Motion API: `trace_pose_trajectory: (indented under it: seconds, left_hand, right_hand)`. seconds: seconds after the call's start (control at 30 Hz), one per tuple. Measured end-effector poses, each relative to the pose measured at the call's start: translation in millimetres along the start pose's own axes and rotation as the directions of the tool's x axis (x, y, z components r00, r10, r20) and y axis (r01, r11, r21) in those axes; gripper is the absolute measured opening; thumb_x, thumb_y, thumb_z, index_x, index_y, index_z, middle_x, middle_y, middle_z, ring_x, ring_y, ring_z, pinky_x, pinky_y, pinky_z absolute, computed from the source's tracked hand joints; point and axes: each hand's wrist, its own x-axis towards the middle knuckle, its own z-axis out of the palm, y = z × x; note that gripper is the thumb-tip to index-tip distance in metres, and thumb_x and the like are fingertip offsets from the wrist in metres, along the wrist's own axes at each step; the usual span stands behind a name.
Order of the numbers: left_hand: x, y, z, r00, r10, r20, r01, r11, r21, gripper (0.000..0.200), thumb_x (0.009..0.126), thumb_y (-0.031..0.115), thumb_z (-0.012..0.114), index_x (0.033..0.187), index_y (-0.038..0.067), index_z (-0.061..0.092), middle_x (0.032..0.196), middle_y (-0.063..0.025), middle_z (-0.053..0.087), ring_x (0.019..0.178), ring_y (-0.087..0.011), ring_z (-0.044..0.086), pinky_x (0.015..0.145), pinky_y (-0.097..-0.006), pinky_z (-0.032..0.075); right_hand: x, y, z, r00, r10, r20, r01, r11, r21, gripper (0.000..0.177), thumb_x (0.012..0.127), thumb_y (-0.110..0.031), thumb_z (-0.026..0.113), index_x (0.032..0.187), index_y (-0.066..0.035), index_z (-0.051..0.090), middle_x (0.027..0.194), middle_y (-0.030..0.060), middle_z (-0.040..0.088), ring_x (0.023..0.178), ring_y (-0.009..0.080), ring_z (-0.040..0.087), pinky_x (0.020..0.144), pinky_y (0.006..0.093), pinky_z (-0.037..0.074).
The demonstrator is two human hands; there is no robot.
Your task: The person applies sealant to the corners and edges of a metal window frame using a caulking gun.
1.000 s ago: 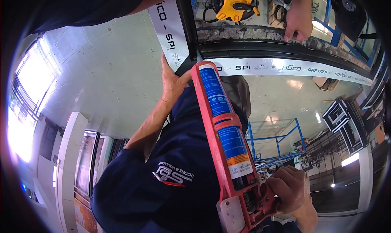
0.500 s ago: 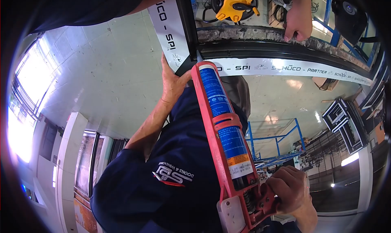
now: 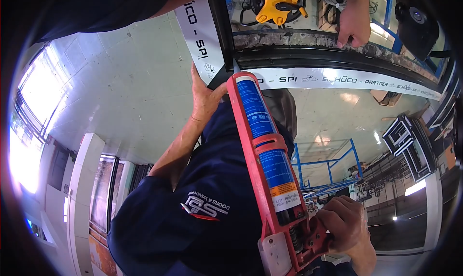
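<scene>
Along the front of my body lies a red caulking gun [image 3: 247,155] with a blue cartridge, its nozzle [image 3: 236,66] at the inner corner of a black frame [image 3: 284,58]. My right hand [image 3: 343,226] is wrapped round the gun's handle and trigger. White printed film [image 3: 354,79] covers the frame's outer faces. At the frame's corner, beside the gun's front end, my left hand [image 3: 206,98] grips the profile with thumb and fingers; some fingertips are hidden.
A co-worker's closed hand [image 3: 354,27] rests at the rough grey edge [image 3: 289,38] beyond the frame. Near it is a yellow and black reel [image 3: 281,6]. A blue rack [image 3: 328,161] and dark window frames [image 3: 409,145] stand at the right. A white pillar [image 3: 83,179] is at the left.
</scene>
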Motion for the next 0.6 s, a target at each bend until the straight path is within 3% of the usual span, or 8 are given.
trace_pose_trajectory:
  seconds: [0.6]
  left_hand:
    - [0.9, 2.0, 0.7, 1.000, -0.003, 0.006, 0.003, 1.000, -0.031, 0.112, 0.070, 0.015, 0.090, 0.151, -0.005, 0.015, 0.127, -0.0160, 0.055, 0.114, -0.0212, 0.057, 0.098, -0.0350, 0.050]
  right_hand:
    - [-2.2, 0.3, -0.1, 1.000, 0.004, 0.027, -0.004, 1.000, 0.009, 0.048, 0.059, -0.041, 0.074, 0.089, -0.005, 0.063, 0.072, 0.0057, 0.056, 0.062, 0.0250, 0.061, 0.054, 0.0377, 0.047]
